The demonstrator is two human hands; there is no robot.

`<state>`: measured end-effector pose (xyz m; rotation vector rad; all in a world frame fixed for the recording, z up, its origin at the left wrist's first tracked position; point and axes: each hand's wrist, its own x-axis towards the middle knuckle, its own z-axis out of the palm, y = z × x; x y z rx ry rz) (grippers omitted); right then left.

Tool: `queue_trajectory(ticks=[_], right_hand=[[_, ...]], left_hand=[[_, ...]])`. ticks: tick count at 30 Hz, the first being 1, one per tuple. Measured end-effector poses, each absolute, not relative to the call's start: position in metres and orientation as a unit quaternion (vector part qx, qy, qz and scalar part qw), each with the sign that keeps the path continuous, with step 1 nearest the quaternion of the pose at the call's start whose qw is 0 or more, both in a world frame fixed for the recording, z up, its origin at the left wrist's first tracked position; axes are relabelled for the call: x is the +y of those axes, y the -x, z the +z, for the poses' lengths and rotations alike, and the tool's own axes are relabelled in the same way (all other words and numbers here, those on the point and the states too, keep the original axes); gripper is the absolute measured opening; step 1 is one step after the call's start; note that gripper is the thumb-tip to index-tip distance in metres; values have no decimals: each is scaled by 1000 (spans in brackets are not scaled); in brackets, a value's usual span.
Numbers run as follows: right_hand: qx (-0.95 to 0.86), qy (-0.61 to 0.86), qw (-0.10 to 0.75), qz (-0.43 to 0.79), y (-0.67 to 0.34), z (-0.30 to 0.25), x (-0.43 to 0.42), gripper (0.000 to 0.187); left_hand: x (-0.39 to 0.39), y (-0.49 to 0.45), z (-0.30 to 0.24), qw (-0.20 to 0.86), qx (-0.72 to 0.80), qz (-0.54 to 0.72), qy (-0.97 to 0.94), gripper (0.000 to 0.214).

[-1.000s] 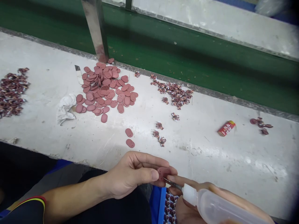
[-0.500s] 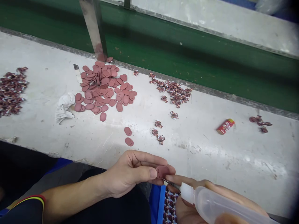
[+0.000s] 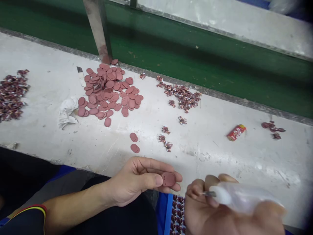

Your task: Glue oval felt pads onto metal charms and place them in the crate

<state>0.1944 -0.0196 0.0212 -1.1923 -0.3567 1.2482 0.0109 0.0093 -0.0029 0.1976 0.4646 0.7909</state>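
Observation:
My left hand pinches a small reddish oval piece between thumb and fingers, just in front of the table's near edge. My right hand grips a clear squeeze bottle with a thin metal nozzle pointing left, now a short way right of the oval piece and apart from it. The bottle is blurred by motion. Two loose oval pieces lie on the white table just beyond my left hand.
A large heap of oval pieces and a crumpled white cloth lie at the left. Piles of small printed pieces sit mid-table and far left. A red tube lies right. Green belt and a metal post behind.
My right hand has drawn the bottle's nozzle away from the oval piece, to the right and turned upward. My left hand stays put with the piece.

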Motion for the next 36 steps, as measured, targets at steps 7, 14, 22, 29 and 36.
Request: queue_trajectory(ticks=[7,14,22,29,36], right_hand=[[164,82,592,784,-246,-44,6,18],[-171,403,610,660,-222,-23,-17,60],[-466,732,362,339,-186,-24,28,27],[-429,709,366,424,-197,-12,22,24],[-397,570,493,524,-197,9,-5,15]], left_hand=[[12,0,-9,880,262,383,-105,23],[18,18,-14,847,321,410,-109,20],[17,23,-14,840,325,421,-103,21],[15,28,-17,833,329,434,-97,20],[17,19,-13,848,312,418,-94,19]])
